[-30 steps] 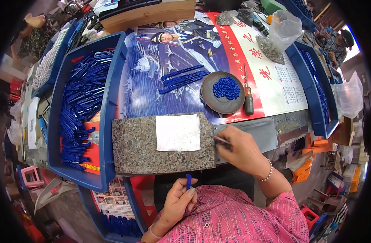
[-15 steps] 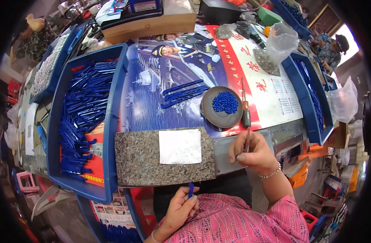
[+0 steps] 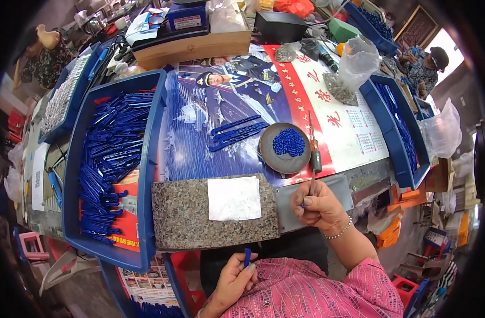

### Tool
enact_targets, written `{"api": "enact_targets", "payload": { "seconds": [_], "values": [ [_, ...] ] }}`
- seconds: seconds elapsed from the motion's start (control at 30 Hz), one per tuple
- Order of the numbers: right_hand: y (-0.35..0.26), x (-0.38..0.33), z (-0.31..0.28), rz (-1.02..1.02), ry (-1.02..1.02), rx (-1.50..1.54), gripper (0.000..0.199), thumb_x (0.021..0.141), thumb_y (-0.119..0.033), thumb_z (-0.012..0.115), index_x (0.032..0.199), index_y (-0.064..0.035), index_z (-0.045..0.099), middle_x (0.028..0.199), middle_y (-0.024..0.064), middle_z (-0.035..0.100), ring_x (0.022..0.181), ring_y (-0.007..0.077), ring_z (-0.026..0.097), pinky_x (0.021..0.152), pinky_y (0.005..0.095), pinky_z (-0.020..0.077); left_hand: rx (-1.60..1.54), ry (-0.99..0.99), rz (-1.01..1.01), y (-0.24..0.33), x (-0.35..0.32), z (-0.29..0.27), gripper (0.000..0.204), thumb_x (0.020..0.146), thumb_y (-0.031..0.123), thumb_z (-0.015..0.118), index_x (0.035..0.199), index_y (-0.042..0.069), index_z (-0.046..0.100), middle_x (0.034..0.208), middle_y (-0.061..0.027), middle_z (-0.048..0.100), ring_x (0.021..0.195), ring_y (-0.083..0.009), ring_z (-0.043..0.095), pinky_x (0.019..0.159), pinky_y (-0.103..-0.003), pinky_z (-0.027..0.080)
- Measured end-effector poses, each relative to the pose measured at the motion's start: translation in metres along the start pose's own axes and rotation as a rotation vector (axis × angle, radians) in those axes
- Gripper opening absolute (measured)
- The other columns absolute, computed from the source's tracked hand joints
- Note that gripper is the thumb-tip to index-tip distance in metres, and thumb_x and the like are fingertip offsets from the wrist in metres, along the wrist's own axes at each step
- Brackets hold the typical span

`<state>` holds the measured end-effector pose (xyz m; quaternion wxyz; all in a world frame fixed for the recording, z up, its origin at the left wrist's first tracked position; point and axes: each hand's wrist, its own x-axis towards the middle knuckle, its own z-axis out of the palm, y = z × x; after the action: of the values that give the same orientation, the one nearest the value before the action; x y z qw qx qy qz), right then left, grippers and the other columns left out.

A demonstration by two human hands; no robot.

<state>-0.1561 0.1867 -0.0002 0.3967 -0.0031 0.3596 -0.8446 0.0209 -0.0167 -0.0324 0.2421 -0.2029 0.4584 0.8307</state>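
Note:
Near the table's front edge, my left hand (image 3: 233, 278) is closed on a slim blue plastic piece (image 3: 247, 258), whose end sticks up past the fingertips. Over the grey front strip, my right hand (image 3: 321, 208) pinches a thin metal tool (image 3: 312, 184), its exact kind unclear. A tiny blue bead (image 3: 303, 205) shows at those fingertips. Just beyond that hand lies a screwdriver (image 3: 316, 159) with a dark handle. Left of it, a round brown dish (image 3: 269, 159) holds a heap of small blue beads (image 3: 288, 142). Several long blue plastic pieces (image 3: 237, 133) lie on the poster.
A granite slab (image 3: 184, 222) bearing a white paper sheet (image 3: 234, 199) sits at the front edge. At left, a large blue bin (image 3: 150, 185) holds many blue pieces; another blue bin (image 3: 407, 153) stands at right. Two people (image 3: 46, 63) (image 3: 422, 69) are farther back.
The view has shifted slightly. My right hand is a little lower and more to the left, still pinching the thin tool. My left hand keeps hold of the blue piece.

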Motion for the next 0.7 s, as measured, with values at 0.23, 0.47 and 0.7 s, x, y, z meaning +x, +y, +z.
{"api": "enact_targets", "payload": {
  "seconds": [0.23,0.47,0.7],
  "values": [
    [0.002,-0.005,-0.011,-0.036,-0.056,-0.045,0.02,0.084,-0.013,0.063,0.095,0.0032,0.059,0.081,0.0148,0.062,0.04,0.0023,0.031,0.037,0.0176,0.0239,0.032,-0.012,-0.003,0.001,0.001,0.008,0.025,0.091,0.007,0.046,0.115,0.0,0.043,0.072,-0.0054,0.052,0.054,-0.0071,0.043,0.05,-0.019,0.036],
    [-0.004,-0.008,-0.011,-0.036,-0.011,-0.071,0.018,0.086,-0.011,0.06,0.096,0.004,0.059,0.082,0.0133,0.062,0.04,0.0021,0.031,0.037,0.0172,0.0234,0.074,-0.012,-0.016,0.002,0.003,0.011,0.025,0.091,0.007,0.046,0.115,0.0,0.043,0.072,-0.0053,0.053,0.055,-0.007,0.044,0.05,-0.019,0.036],
    [-0.025,0.0,0.004,0.039,0.108,-0.097,0.015,0.081,-0.008,0.064,0.09,0.0015,0.057,0.08,0.0142,0.06,0.039,0.0028,0.03,0.035,0.017,0.0224,0.105,-0.074,0.004,0.0,0.004,0.009,0.027,0.093,0.01,0.047,0.117,0.001,0.043,0.073,-0.0033,0.054,0.056,-0.005,0.045,0.052,-0.018,0.037]
  ]
}}
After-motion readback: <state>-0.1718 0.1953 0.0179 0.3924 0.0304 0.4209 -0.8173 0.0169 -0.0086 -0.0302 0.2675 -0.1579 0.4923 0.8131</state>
